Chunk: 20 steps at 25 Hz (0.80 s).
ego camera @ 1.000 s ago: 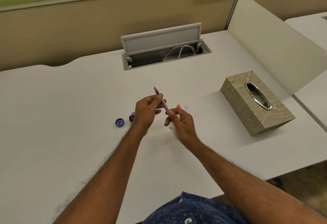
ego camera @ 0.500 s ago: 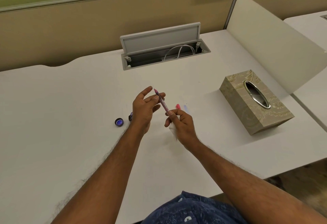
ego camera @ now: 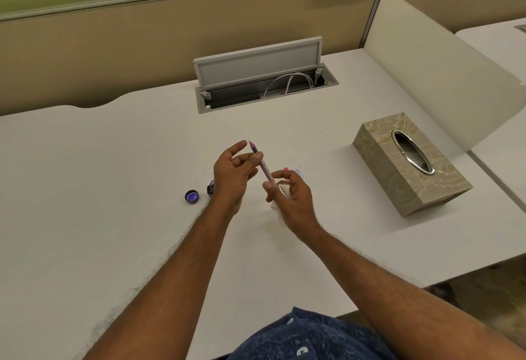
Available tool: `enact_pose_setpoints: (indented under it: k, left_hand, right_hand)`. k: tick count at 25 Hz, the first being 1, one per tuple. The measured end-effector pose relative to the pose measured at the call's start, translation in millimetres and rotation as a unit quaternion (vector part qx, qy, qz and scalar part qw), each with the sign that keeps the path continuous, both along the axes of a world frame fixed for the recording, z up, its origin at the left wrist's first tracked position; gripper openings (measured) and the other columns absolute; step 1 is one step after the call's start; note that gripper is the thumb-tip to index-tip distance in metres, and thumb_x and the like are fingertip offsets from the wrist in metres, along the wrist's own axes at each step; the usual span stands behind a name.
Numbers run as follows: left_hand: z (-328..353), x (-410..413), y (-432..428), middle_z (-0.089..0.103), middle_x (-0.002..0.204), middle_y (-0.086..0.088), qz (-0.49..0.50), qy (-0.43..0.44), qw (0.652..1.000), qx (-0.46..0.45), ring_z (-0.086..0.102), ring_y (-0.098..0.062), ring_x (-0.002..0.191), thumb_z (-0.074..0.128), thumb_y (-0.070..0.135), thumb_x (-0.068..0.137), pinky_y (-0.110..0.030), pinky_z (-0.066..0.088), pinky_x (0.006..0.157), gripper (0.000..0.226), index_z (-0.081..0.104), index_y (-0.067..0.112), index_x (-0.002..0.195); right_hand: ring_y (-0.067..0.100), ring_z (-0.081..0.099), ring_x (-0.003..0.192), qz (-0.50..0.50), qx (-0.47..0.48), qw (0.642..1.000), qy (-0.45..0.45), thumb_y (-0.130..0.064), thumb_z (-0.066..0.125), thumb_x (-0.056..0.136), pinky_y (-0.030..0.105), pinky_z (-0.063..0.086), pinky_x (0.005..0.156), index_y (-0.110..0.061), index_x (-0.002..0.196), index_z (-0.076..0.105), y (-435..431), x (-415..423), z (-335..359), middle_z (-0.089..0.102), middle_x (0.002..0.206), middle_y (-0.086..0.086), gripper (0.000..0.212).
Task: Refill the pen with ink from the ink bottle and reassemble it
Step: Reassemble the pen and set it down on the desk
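A slim pink pen (ego camera: 263,167) points up and away over the white desk (ego camera: 113,160), tip at the far end. My right hand (ego camera: 290,194) pinches its lower end and also holds a crumpled white tissue (ego camera: 277,211). My left hand (ego camera: 234,173) is beside the pen's upper half, fingers spread, thumb touching the barrel. A dark ink bottle (ego camera: 210,187) stands behind my left wrist, mostly hidden. Its blue cap (ego camera: 191,196) lies open side up to the left. A pink pen part (ego camera: 286,169) lies just beyond my right hand.
A patterned beige tissue box (ego camera: 410,166) sits at the right. An open grey cable hatch (ego camera: 262,81) with white cables is set into the desk farther back. A beige partition wall stands behind, and a curved white divider (ego camera: 441,75) at the right.
My left hand has let go its pinch on the pen's upper part and spread its fingers. The right hand keeps the pen at the same angle.
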<state>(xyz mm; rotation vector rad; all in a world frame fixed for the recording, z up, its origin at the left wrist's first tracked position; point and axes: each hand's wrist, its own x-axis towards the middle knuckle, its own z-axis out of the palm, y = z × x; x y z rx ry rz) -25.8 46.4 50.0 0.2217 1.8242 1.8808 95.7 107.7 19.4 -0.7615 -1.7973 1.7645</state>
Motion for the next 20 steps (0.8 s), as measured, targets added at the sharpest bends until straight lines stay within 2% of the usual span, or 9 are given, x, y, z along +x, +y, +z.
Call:
enact_pose_setpoints:
  k: [1, 3, 4, 6, 8, 11, 16, 20]
  left_hand:
    - [-0.1, 0.4, -0.2, 0.073, 0.093, 0.006, 0.001, 0.0, 1.0, 0.0, 0.072, -0.015, 0.091, 0.074, 0.017, 0.082, -0.029, 0.056, 0.081, 0.049, 0.057, 0.016, 0.128]
    - [-0.6, 1.2, -0.5, 0.073, 0.092, 0.007, 0.0, 0.0, 1.0, 0.003, 0.072, -0.015, 0.089, 0.074, 0.018, 0.082, -0.026, 0.056, 0.078, 0.048, 0.057, 0.017, 0.127]
    - [-1.1, 1.3, -0.9, 0.074, 0.092, 0.006, 0.0, -0.001, 1.0, 0.004, 0.072, -0.014, 0.089, 0.074, 0.018, 0.082, -0.025, 0.056, 0.077, 0.049, 0.057, 0.017, 0.127]
    - [-1.8, 1.2, -1.9, 0.074, 0.094, 0.003, -0.003, 0.0, 1.0, 0.006, 0.072, -0.015, 0.089, 0.074, 0.018, 0.081, -0.023, 0.056, 0.076, 0.049, 0.056, 0.018, 0.127]
    - [-1.8, 1.2, -2.4, 0.074, 0.094, 0.003, -0.003, -0.001, 1.0, 0.007, 0.072, -0.015, 0.09, 0.074, 0.018, 0.082, -0.022, 0.056, 0.075, 0.049, 0.056, 0.019, 0.127]
    - [-1.4, 2.2, -2.7, 0.074, 0.092, 0.004, -0.006, -0.003, 1.0, 0.009, 0.072, -0.016, 0.091, 0.073, 0.017, 0.082, -0.022, 0.055, 0.076, 0.048, 0.055, 0.02, 0.127]
    - [-1.3, 3.0, -2.8, 0.075, 0.096, 0.0, -0.011, -0.006, 1.0, 0.011, 0.072, -0.016, 0.092, 0.072, 0.016, 0.083, -0.023, 0.055, 0.078, 0.05, 0.054, 0.019, 0.129]
    - [-4.4, 1.3, -2.4, 0.076, 0.092, 0.001, -0.01, -0.003, 1.0, 0.003, 0.072, -0.014, 0.09, 0.073, 0.016, 0.083, -0.024, 0.055, 0.079, 0.049, 0.054, 0.02, 0.128]
  right_hand:
    - [0.006, 0.062, 0.058, -0.002, 0.006, 1.0, -0.004, -0.025, 0.068, 0.089, 0.013, 0.049, 0.064, -0.009, 0.103, 0.06, -0.4, 0.0, -0.8, 0.068, 0.065, -0.002, 0.022]
    - [0.006, 0.063, 0.06, -0.003, 0.02, 1.0, -0.006, -0.023, 0.066, 0.091, 0.011, 0.047, 0.082, -0.008, 0.099, 0.06, 0.2, -0.6, -1.9, 0.069, 0.064, -0.003, 0.019]
    - [0.007, 0.063, 0.062, -0.001, 0.02, 1.0, -0.002, -0.022, 0.063, 0.093, 0.012, 0.041, 0.094, -0.006, 0.097, 0.061, 0.7, -1.0, -2.0, 0.069, 0.064, -0.001, 0.016]
    - [0.011, 0.063, 0.066, 0.005, 0.007, 1.0, 0.009, -0.02, 0.057, 0.097, 0.007, 0.031, 0.101, -0.006, 0.091, 0.062, 1.1, -1.6, -0.9, 0.07, 0.067, 0.006, 0.016]
    - [0.015, 0.063, 0.07, 0.007, -0.008, 1.0, 0.013, -0.018, 0.053, 0.098, 0.003, 0.028, 0.1, -0.006, 0.087, 0.064, 0.5, -2.0, -0.6, 0.07, 0.069, 0.011, 0.019]
    - [0.014, 0.063, 0.076, 0.004, -0.03, 0.999, 0.012, -0.018, 0.051, 0.1, 0.004, 0.036, 0.09, -0.005, 0.091, 0.067, -0.3, -1.1, -1.6, 0.07, 0.068, 0.008, 0.022]
    - [0.01, 0.06, 0.067, 0.006, -0.051, 0.999, 0.002, -0.021, 0.049, 0.101, 0.022, 0.045, 0.08, -0.008, 0.092, 0.068, 0.5, -0.3, -2.7, 0.068, 0.066, 0.005, 0.025]
    - [0.002, 0.059, 0.064, 0.002, -0.044, 0.999, 0.016, -0.022, 0.055, 0.098, 0.011, 0.044, 0.066, -0.008, 0.09, 0.07, 1.8, 0.1, -6.3, 0.069, 0.071, 0.004, 0.022]
